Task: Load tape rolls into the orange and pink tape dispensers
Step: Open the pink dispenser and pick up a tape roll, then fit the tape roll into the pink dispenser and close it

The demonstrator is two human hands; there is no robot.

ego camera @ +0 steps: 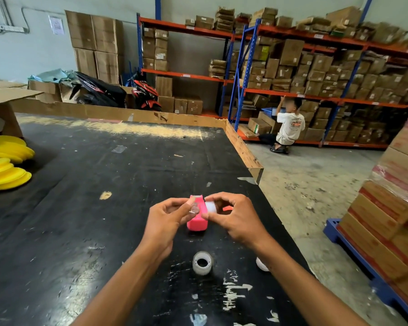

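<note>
Head | tape roll [211, 206] pinched by right-hand fingers [206, 216] | beside pink dispenser [197, 222]

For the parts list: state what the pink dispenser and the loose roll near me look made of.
Pink dispenser: likely moulded plastic, with a smooth, even colour and rounded corners. Loose tape roll: apparently clear or whitish film, translucent and glossy; its core material can't be told.

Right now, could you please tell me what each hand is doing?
Left hand: closed, pinching the loose end of the tape.
Right hand: closed around a white tape roll, beside the pink dispenser.
</note>
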